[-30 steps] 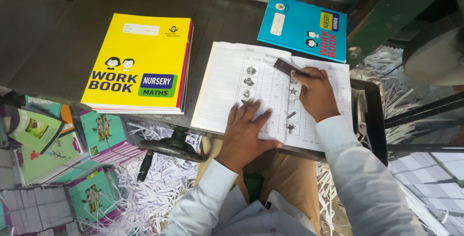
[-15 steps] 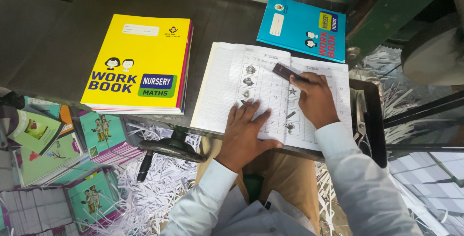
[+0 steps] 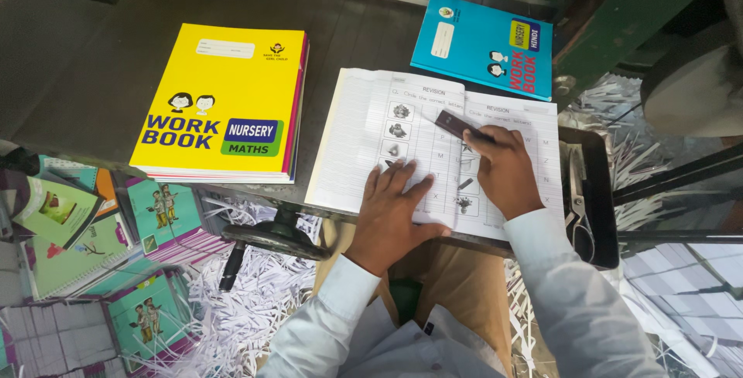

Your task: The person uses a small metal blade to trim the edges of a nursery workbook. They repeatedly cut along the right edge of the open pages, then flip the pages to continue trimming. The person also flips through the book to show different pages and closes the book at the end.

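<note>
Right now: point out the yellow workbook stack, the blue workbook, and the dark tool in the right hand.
yellow workbook stack (image 3: 220, 99), head view, middle of the top cover.
blue workbook (image 3: 481, 44), head view, centre of the cover.
dark tool (image 3: 451, 124), head view, exposed flat end.

Open workbook (image 3: 371, 142) (flat), dark tool (image 3: 451, 124)

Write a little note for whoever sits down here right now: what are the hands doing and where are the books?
Left hand: flat, fingers spread, pressing the open workbook on the dark table.
Right hand: closed around a small dark tool, its tip on the book's centre fold.
Yellow workbook stack lies left; blue workbook behind.
Scissors lie right.
Done and left: cannot tell from this view.
</note>
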